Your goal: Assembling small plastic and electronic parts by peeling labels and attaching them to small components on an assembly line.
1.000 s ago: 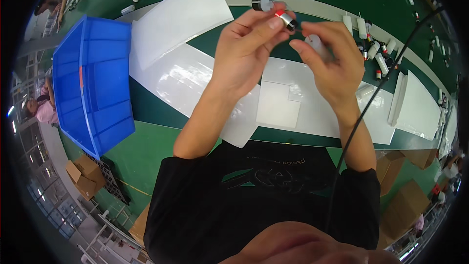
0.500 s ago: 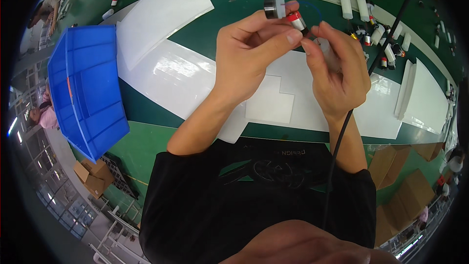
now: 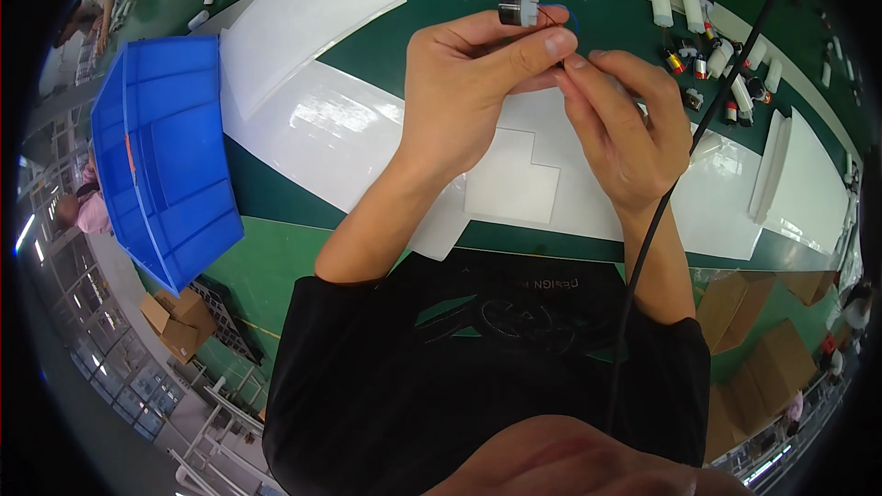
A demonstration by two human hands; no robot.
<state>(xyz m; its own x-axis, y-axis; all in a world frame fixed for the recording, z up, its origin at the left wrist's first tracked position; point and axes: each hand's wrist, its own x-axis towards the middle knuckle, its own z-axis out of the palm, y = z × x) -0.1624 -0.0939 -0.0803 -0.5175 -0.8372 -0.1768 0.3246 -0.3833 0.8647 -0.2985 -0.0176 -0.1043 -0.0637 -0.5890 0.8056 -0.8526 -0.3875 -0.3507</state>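
The small silver-and-white cylindrical motor (image 3: 517, 6) sits just above the left hand (image 3: 469, 96), touching or nearly touching the knuckles; whether it lies on the bench or is propped by the fingers is hard to tell from here. Thin red and blue wires (image 3: 556, 14) run from it down to where both hands meet. The left hand is curled, thumb pressed against the fingertips of the right hand (image 3: 625, 133), and the two pinch the wire ends between them, though the exact grip is hidden. A black cable (image 3: 675, 188) hangs across the right wrist. Beyond the right hand lies a scatter of small white cylinders and red-tipped parts (image 3: 707, 50). To the left stands a blue plastic bin (image 3: 161, 156). Glossy white sheets (image 3: 312, 129) cover much of the green worktable (image 3: 276, 257). Brown cardboard boxes (image 3: 749, 308) sit on the floor at the lower right.
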